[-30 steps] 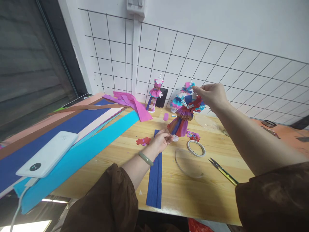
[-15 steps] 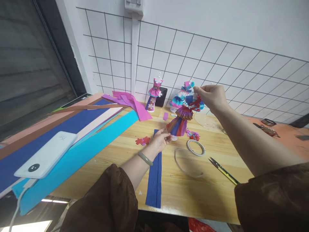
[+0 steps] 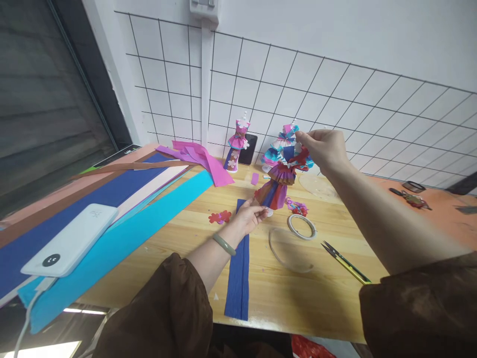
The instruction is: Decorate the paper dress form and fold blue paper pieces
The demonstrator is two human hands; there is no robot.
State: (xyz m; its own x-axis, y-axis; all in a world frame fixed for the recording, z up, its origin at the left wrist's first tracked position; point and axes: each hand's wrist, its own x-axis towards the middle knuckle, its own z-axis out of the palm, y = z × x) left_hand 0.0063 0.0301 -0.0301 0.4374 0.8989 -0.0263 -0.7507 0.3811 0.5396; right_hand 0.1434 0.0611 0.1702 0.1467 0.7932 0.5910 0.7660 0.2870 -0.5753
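Note:
Between my hands is a small dress form in a crepe paper dress [image 3: 281, 174], with a brown and purple frill at the waist and a striped skirt of brown, blue and red. My left hand [image 3: 249, 219], with a green bangle at the wrist, pinches the skirt's lower edge. At the upper right, my right hand [image 3: 326, 146] is closed, thumb and finger together at the top of the dress beside a red ruffle. What exactly those fingertips grip is too small to see. Under my left arm lies a dark blue crepe paper strip [image 3: 237, 283].
Two more dressed forms, one pink [image 3: 238, 144] and one turquoise [image 3: 278, 149], stand at the back near a phone [image 3: 250, 149]. A tape roll [image 3: 301, 226] and thread snips [image 3: 345, 261] lie right. Paper sheets [image 3: 149, 209] and a power bank [image 3: 70, 241] cover the left.
Both hands keep their hold on the dressed form. It and my right hand sit very slightly further left in the view, and the whole scene has shifted a little too.

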